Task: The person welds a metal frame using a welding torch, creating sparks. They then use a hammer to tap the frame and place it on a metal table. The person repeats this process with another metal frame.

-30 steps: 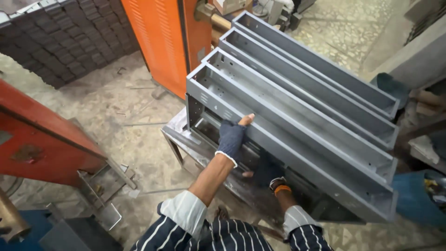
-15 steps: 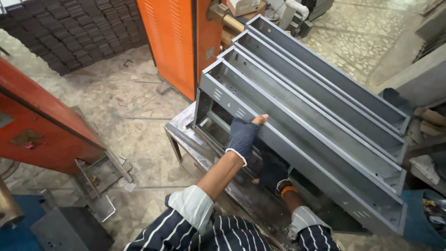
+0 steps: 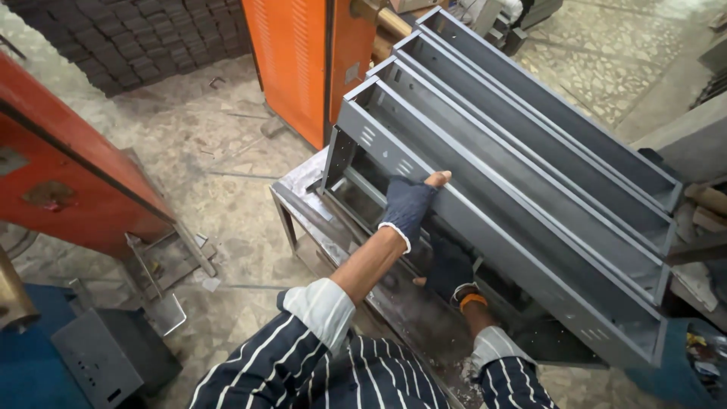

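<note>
We are looking down at our two gloved hands working on a stack of long grey steel channels (image 3: pixel 522 159) that is running from the upper middle of the frame to the lower right. Our left hand (image 3: pixel 409 204), in a dark fingerless glove, is sitting at the centre of the frame, its fingers curling over the top edge of the nearest channel (image 3: pixel 485 250) and gripping that rim, with the bare thumb tip showing on the flange. Our right hand (image 3: pixel 448 269), also gloved and with an orange cuff at the wrist, is reaching lower, just below centre, under the near wall of the same channel; we cannot tell whether its fingers are open or closed, since shadow and the metal are hiding them. The nearest channel is lying open side up, resting against the next one behind it, and sitting on a worn metal table (image 3: pixel 303 201) at centre. An orange cabinet (image 3: pixel 295 68) is standing in the upper middle, just left of the channels. A red machine (image 3: pixel 68 182) is filling the left edge, and dark blocks (image 3: pixel 129 42) are lying stacked in the upper left corner.
</note>
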